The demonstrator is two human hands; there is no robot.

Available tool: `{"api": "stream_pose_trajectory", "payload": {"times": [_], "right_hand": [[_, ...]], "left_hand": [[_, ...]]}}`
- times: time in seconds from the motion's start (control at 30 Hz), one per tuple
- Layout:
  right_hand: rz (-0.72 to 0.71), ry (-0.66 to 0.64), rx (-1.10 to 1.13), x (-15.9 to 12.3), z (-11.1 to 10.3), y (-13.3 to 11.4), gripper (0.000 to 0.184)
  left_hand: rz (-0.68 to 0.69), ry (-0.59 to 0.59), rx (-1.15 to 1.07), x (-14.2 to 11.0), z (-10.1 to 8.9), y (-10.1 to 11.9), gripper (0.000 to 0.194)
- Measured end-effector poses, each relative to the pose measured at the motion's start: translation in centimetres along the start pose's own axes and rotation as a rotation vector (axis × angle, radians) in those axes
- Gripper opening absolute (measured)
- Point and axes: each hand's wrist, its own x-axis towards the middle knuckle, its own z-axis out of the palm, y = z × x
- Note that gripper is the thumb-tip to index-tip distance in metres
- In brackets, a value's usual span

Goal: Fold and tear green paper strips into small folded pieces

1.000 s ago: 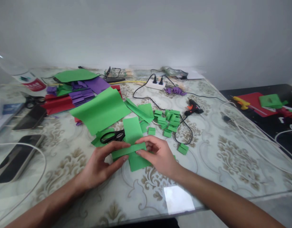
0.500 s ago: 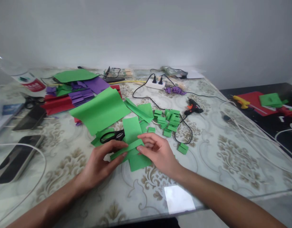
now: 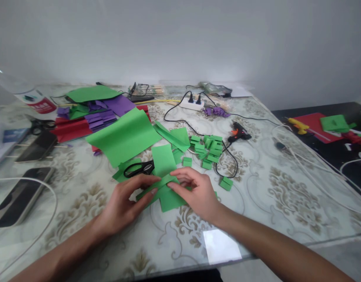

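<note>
Between my two hands is a folded strip of green paper (image 3: 162, 185), tilted up to the right. My left hand (image 3: 127, 199) pinches its left part between thumb and fingers. At the strip's right end, the thumb and forefinger of my right hand (image 3: 195, 190) are closed on the paper. Under the strip lies a flat green paper rectangle (image 3: 163, 158). Black-handled scissors (image 3: 139, 169) rest just beyond my left hand, their blades hidden under the green paper. Several small folded green pieces (image 3: 211, 149) are heaped past my right hand.
A large green sheet (image 3: 124, 135) lies beyond the scissors, near purple folded strips (image 3: 101, 119) and red paper (image 3: 71, 129). A glue gun (image 3: 239, 133) and a white power strip (image 3: 192, 104) with black cords are farther back. At left are a phone (image 3: 20, 197) and a bottle (image 3: 33, 96).
The strip has shifted slightly left and tilts more. My right fingers opened a little on its right end, then closed on it again. My left hand has barely moved.
</note>
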Motion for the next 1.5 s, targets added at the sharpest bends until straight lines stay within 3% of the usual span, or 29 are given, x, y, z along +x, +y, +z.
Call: {"api": "stream_pose_trajectory", "payload": {"times": [0.33, 0.67, 1.0, 1.5], "right_hand": [[-0.146, -0.021, -0.141, -0.1, -0.1, -0.4, 0.011], [-0.203, -0.023, -0.151, 0.0, 0.0, -0.4, 0.012], [-0.092, -0.047, -0.14, 0.0, -0.1, -0.5, 0.01], [-0.114, -0.067, -0.153, -0.2, -0.1, -0.8, 0.007]], "left_hand": [[0.041, -0.086, -0.015, 0.3, 0.3, 0.0, 0.031], [0.05, -0.161, -0.086, 0.4, 0.1, -0.2, 0.042], [-0.002, -0.201, -0.154, 0.7, -0.5, 0.7, 0.04], [-0.039, -0.257, -0.211, 0.6, -0.8, 0.2, 0.042]]}}
